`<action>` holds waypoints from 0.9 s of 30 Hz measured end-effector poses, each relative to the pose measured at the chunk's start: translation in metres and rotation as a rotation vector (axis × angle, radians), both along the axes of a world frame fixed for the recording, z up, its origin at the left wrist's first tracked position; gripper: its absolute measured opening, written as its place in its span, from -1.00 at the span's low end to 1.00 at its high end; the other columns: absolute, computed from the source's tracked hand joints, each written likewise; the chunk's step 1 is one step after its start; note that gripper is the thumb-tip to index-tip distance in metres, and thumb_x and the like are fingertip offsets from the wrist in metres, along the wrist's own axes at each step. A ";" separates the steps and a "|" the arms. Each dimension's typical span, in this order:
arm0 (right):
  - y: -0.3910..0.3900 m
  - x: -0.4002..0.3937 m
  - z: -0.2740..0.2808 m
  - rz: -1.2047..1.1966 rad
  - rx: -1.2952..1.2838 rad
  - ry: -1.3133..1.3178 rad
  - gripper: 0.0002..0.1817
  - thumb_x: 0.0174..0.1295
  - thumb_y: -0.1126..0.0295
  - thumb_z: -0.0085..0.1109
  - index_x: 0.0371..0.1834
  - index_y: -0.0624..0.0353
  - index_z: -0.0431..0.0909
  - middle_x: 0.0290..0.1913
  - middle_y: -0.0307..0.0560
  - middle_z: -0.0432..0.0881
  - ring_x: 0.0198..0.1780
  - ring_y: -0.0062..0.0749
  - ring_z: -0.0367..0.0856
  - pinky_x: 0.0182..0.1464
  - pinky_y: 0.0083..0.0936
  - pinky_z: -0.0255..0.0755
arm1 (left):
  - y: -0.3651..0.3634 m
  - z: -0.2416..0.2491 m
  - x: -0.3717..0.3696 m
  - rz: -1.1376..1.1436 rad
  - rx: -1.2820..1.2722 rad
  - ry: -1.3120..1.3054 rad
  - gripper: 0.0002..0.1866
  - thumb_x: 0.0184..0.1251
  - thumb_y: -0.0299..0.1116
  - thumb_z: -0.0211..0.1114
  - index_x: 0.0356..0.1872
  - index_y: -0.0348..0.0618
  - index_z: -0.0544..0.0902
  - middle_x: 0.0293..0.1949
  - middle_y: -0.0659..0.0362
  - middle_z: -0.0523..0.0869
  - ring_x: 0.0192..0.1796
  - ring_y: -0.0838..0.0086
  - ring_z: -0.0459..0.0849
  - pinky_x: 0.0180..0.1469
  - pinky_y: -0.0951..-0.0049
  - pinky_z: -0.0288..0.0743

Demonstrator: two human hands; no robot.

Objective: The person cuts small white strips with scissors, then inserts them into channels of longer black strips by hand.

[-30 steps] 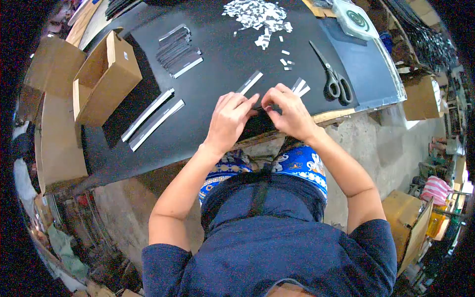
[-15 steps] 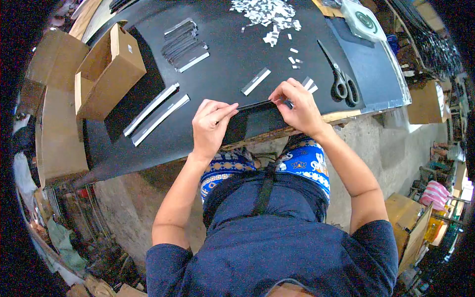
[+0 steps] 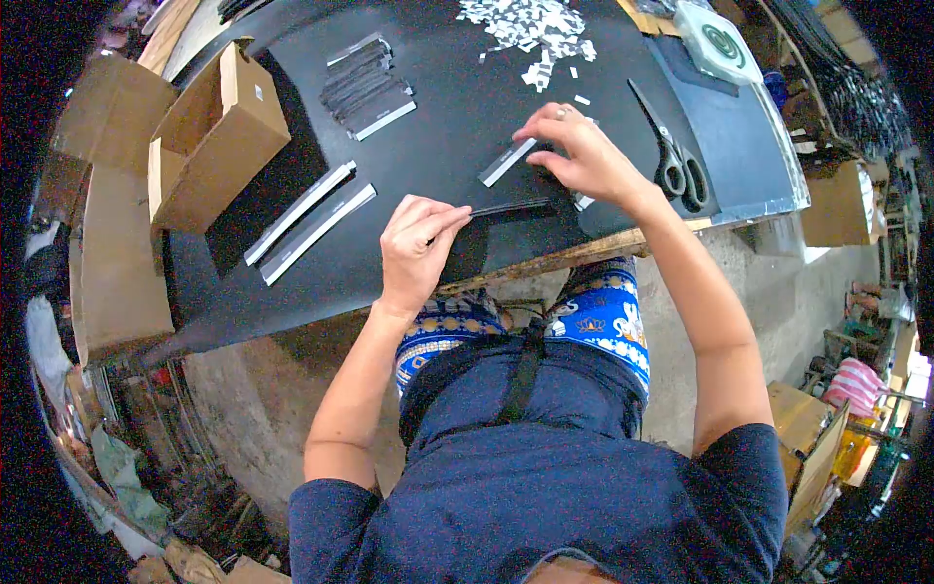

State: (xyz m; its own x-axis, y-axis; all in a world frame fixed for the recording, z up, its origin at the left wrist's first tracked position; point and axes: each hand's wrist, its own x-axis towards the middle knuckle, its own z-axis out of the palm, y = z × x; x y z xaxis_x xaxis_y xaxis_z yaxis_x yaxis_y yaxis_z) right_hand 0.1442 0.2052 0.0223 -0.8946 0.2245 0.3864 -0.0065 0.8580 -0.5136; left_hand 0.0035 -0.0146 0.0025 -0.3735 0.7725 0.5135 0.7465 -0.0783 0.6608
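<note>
Fingers (image 3: 453, 213) of the left hand (image 3: 413, 248) pinch closed on one end of a thin dark strip (image 3: 516, 205) extending to their right. The right hand's (image 3: 590, 159) fingers stand parted at a white-edged piece (image 3: 504, 165) on the bench (image 3: 448, 146), contact unclear, with scissors (image 3: 670, 156) to their right.

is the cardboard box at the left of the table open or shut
Open: the box shows its inner walls, with nothing closed over its mouth.
</note>
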 end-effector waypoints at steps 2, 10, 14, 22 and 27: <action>0.010 -0.011 -0.005 0.025 0.025 -0.019 -0.72 0.00 0.49 0.33 -0.16 0.18 0.62 -0.16 -0.06 0.57 -0.01 -0.15 0.51 0.01 -0.38 0.41 | 0.000 0.000 0.000 0.003 0.002 -0.001 -0.83 -0.01 -0.59 0.44 -0.34 -0.17 0.77 -0.41 0.15 0.73 -0.30 0.40 0.65 -0.24 0.48 0.50; 0.026 -0.027 -0.001 0.123 -0.009 -0.153 -0.79 -0.07 0.46 0.41 -0.40 0.21 0.56 -0.39 -0.11 0.55 -0.25 -0.27 0.54 -0.16 -0.41 0.43 | 0.000 -0.002 -0.002 -0.007 0.006 0.017 -0.81 -0.04 -0.59 0.44 -0.33 -0.14 0.77 -0.40 0.16 0.73 -0.29 0.40 0.66 -0.22 0.47 0.53; 0.010 -0.019 0.013 -0.021 -0.294 -0.313 -0.85 -0.03 0.48 0.38 -0.40 0.23 0.60 -0.45 -0.12 0.63 -0.34 -0.41 0.59 -0.21 -0.51 0.45 | 0.000 -0.002 -0.002 -0.007 0.014 0.001 -0.82 -0.03 -0.59 0.44 -0.34 -0.15 0.77 -0.40 0.16 0.73 -0.30 0.39 0.66 -0.23 0.47 0.53; -0.048 0.007 0.023 -0.059 -0.340 0.146 -0.89 0.00 0.55 0.38 -0.36 0.20 0.72 -0.40 -0.14 0.69 -0.28 -0.45 0.60 -0.17 -0.56 0.44 | 0.001 -0.004 -0.002 0.098 0.037 -0.015 -0.85 0.00 -0.59 0.41 -0.34 -0.21 0.76 -0.42 0.13 0.71 -0.32 0.36 0.62 -0.26 0.43 0.51; -0.069 0.009 -0.007 -0.010 -0.084 0.176 -0.90 -0.06 0.47 0.38 -0.45 0.09 0.66 -0.37 -0.22 0.59 -0.15 -0.25 0.50 -0.10 -0.34 0.38 | 0.001 -0.002 -0.002 0.082 0.028 -0.010 -0.86 0.01 -0.59 0.42 -0.35 -0.20 0.76 -0.39 0.13 0.74 -0.31 0.38 0.66 -0.23 0.46 0.52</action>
